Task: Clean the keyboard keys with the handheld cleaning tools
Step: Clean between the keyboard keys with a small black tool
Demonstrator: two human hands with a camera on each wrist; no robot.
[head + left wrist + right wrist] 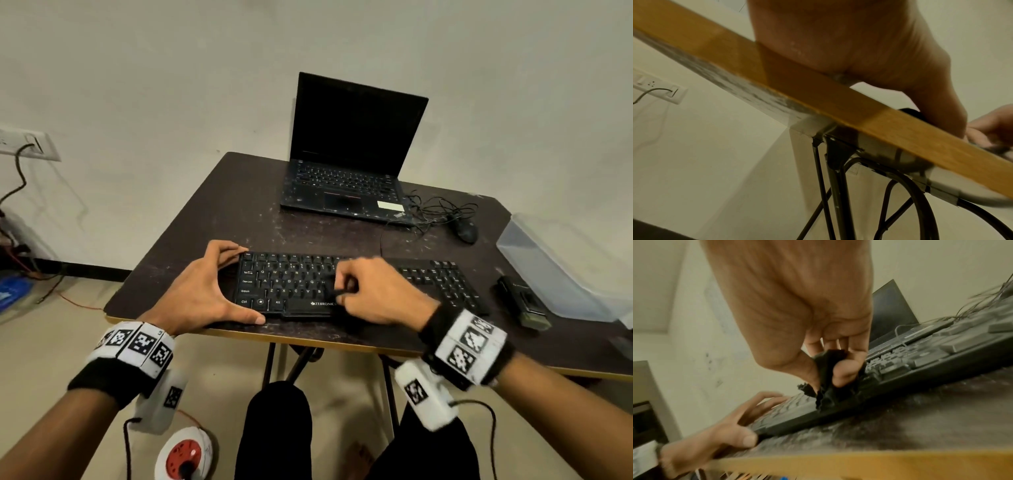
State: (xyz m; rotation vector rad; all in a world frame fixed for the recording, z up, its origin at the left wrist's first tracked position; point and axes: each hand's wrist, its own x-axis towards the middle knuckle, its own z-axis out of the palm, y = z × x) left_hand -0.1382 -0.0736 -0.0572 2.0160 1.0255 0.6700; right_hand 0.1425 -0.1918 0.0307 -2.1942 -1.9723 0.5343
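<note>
A black keyboard (294, 284) lies along the near edge of the dark table (239, 212). My left hand (205, 287) clasps its left end, fingers on the far corner and thumb at the near edge; the same hand (731, 425) shows in the right wrist view. My right hand (370, 291) sits over the middle keys and pinches a small black cleaning cloth (828, 382) between thumb and fingers, the cloth touching the keyboard (900, 379) near its front edge. In the left wrist view only the palm (838, 40) and the table's wooden edge (818, 97) show.
An open black laptop (349, 150) stands at the back of the table with a wired mouse (466, 230) and tangled cable to its right. A clear plastic box (555, 267) and a dark oblong object (522, 301) lie at the right. A wall socket (27, 144) is far left.
</note>
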